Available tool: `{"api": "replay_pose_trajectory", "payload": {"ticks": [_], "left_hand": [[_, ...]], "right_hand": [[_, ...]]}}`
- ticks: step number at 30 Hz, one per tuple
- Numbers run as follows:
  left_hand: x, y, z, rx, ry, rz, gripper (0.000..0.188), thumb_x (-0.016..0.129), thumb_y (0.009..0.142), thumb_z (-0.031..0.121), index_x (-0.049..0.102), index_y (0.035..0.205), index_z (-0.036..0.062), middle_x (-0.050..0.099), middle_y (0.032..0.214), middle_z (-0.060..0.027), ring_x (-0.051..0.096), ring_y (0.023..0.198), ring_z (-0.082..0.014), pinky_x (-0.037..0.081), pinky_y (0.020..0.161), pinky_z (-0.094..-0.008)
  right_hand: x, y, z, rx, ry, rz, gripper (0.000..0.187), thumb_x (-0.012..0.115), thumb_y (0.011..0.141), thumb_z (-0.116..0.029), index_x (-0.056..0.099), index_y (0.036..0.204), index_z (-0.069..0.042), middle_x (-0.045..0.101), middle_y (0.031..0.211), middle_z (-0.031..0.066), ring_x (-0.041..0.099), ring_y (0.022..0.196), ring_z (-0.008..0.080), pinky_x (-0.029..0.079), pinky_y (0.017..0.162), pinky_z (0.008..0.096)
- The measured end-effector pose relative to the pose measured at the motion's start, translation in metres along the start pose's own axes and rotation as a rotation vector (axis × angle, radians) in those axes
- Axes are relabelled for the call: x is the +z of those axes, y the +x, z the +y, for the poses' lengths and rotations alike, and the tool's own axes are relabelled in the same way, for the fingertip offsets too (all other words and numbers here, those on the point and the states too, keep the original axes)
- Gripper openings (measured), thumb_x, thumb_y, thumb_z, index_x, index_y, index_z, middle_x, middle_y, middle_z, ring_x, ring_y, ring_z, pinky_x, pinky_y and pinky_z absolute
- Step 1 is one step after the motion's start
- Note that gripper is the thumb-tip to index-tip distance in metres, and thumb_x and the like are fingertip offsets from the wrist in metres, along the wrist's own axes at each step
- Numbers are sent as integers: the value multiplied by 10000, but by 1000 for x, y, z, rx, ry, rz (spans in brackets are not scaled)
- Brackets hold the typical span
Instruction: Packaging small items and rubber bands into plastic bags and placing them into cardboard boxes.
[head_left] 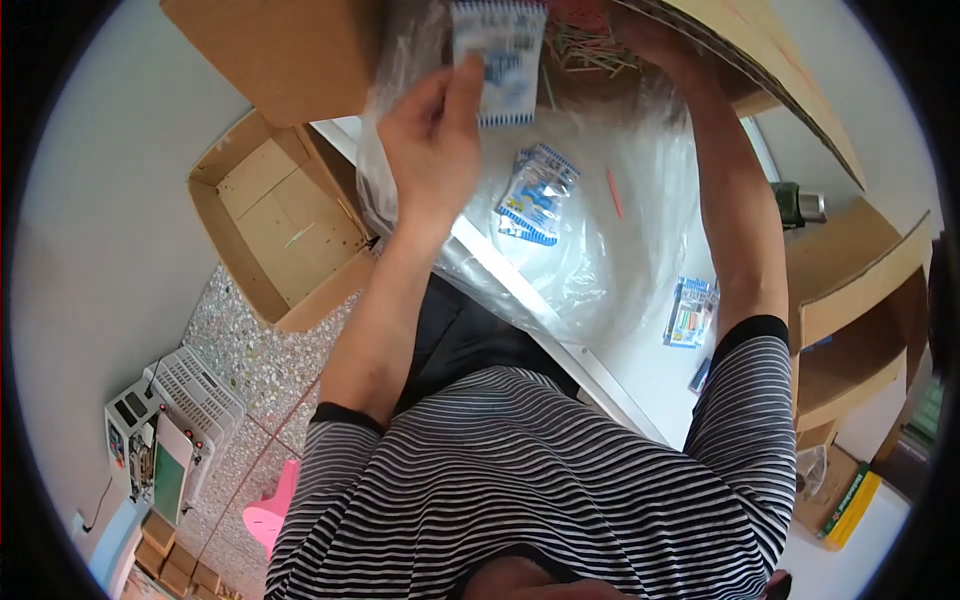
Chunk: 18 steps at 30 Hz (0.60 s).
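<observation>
Left hand [432, 145] pinches a blue-and-white packet [514, 82], long axis forward; right hand [652, 36], grip unclear, is nearer the thin sticks [592, 52] rightward of it.

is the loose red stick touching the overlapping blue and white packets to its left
Apart. The head view shows a plain gap between the red stick and the right edge of the overlapping blue and white packets.

Hard to make out the right hand [655, 40], dim beneath the carton flap [755, 45], the whole stick pile [595, 52], cropped at the picture's top, or the small packet [699, 376] toward the near edge of the table [640, 365], partly covered by the striped sleeve [750, 390].
</observation>
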<state>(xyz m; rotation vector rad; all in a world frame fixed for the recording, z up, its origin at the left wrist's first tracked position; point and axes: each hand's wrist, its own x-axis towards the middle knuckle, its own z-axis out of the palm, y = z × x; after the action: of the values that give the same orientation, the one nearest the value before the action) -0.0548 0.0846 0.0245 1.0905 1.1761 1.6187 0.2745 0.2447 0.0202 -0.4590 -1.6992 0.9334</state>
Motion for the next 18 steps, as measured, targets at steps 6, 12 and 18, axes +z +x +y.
{"api": "replay_pose_trajectory", "payload": {"ticks": [6,12,18], "left_hand": [[48,53,-11,-31,-366,-93,176,646,936,184,716,979,28,671,839,0,580,765,-95,454,683,-264],[79,38,-17,-166,-271,-601,283,696,940,320,734,1026,54,681,847,13,590,721,-67,463,608,-215],[88,-6,-23,-393,146,-927,323,668,952,352,711,1107,73,697,942,-27,638,756,-102,512,617,-234]], "right_hand": [[79,-3,-61,748,116,-108,277,560,1017,-319,595,1167,-89,627,1025,50,604,877,175,487,750,325],[155,-68,-108,1093,703,-95,212,537,1029,-298,552,1071,-91,518,799,10,493,649,136,405,527,270],[153,-125,-82,1092,1017,41,290,526,1035,-310,575,1117,-36,620,934,66,565,705,142,453,537,264]]}}
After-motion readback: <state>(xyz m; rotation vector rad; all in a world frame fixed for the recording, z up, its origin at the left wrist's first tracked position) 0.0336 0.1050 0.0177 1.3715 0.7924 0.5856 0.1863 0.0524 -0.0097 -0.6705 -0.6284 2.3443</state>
